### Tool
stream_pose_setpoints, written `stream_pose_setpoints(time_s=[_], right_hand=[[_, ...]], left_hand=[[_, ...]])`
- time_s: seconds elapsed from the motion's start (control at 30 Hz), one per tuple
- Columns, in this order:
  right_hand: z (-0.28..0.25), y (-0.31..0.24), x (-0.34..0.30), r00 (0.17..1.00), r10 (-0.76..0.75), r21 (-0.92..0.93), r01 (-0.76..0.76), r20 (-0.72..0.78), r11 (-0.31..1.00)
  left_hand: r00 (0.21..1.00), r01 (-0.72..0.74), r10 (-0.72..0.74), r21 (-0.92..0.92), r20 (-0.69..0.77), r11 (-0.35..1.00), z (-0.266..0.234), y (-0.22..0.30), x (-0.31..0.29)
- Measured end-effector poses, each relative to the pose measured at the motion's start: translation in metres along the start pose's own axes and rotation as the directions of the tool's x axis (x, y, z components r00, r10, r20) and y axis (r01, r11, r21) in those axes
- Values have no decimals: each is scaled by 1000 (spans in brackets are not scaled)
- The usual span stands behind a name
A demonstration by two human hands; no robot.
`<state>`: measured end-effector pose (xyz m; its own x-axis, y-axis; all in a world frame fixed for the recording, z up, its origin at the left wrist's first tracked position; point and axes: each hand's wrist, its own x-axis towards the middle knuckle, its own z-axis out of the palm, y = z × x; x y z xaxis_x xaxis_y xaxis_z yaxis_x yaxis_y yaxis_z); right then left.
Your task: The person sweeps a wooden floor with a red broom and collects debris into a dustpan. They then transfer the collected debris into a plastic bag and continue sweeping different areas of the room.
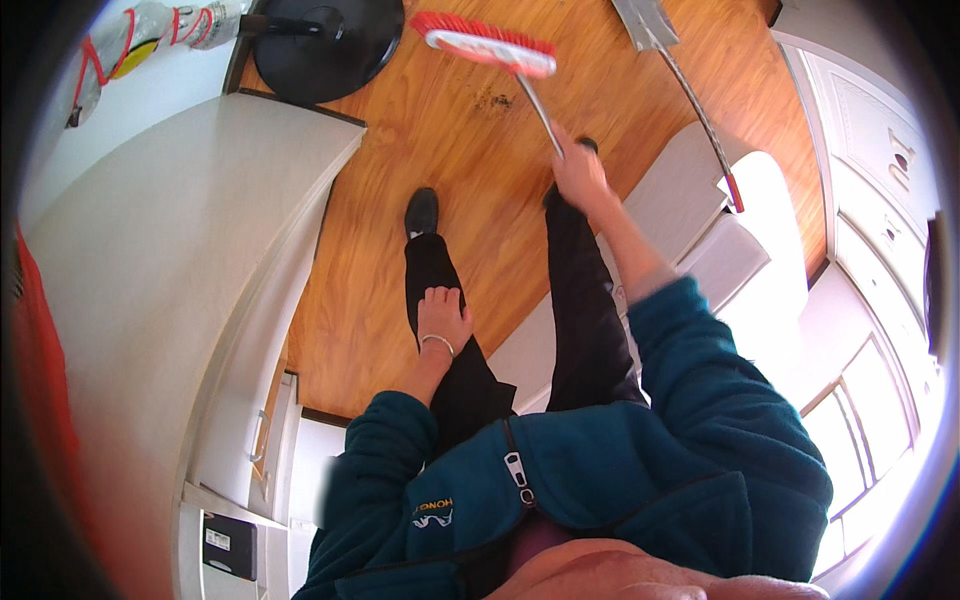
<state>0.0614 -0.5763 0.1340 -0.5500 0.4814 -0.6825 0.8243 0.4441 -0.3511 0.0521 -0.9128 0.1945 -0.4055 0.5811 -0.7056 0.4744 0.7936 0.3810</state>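
A broom [486,50] with red bristles and a white and red head hovers over or rests on the wood floor [470,150]; its height is hard to judge. My right hand [580,178] is closed around its thin metal handle, with the arm stretched forward. A small scatter of dark dirt [493,101] lies on the floor just nearer than the broom head. My left hand [444,316] lies on my left leg near the knee, fingers extended, holding nothing. Farther right is a grey dustpan [648,24], its long handle slanting down to a red end.
A black round base [325,50] stands on the floor at the far left. Plastic bottles [150,35] wrapped in red cord hang beside it. A long pale cabinet [200,230] borders the left side. Pale furniture [680,190] stands at the right, near white panelled doors [880,150].
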Motion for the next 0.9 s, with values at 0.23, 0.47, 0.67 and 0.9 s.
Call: stream_pose_setpoints(time_s=[0.23,0.47,0.67,0.9], right_hand=[[-16,-53,110,968,-184,-439,242,170,865],[-41,17,50,895,-308,-558,442,322,702],[-96,62,10,912,-290,-489,402,292,774],[-52,130,-71,985,-50,-145,75,167,987]], left_hand=[[999,51,-51,-10,19,999,14,5,-11],[997,68,-68,18,45,998,27,19,-13],[996,38,-45,81,82,996,28,28,-3],[984,-146,152,72,-89,987,11,80,68]])
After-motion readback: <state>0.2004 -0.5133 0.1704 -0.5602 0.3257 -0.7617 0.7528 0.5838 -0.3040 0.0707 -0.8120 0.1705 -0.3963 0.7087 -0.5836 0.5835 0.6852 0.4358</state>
